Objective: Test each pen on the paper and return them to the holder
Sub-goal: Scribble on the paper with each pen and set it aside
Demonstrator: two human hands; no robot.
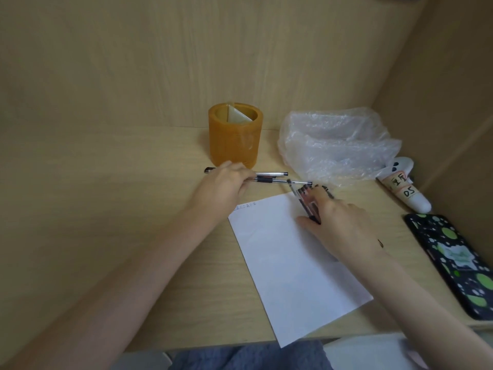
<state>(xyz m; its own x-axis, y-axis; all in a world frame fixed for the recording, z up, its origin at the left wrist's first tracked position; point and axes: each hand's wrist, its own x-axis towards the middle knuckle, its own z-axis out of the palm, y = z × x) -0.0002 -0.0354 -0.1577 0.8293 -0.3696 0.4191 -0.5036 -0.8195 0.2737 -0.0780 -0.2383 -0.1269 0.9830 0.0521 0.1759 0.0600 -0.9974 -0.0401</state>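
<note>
Pale wood panels close in the table point(133, 209) on the far side and the right. An orange holder point(234, 134) stands at the far middle, with an inner divider and no pen visible inside. The paper point(288, 263) lies nearer, slightly askew, with faint scribbles at its far left corner.

The left grip point(221, 185) is curled round the left bundle of pens point(269, 177), which lies flat just in front of the holder with its ends pointing right. The right grip point(336, 217) pinches the right bundle of pens point(305, 201) between thumb and fingers at the paper's far right corner, the barrels slanting away to the left.

These look like light, stiff plastic pens with smooth, clear barrels, so a loose bundle would likely slide or fan out. The dark rubber sleeves near the tips probably give the surest hold, and taking one pen at a time should be steadier than several.

Crumpled clear plastic wrap point(336, 145) sits to the right of the holder, with a labelled white tube point(402, 188) and a spotted phone point(458, 263) farther right.
</note>
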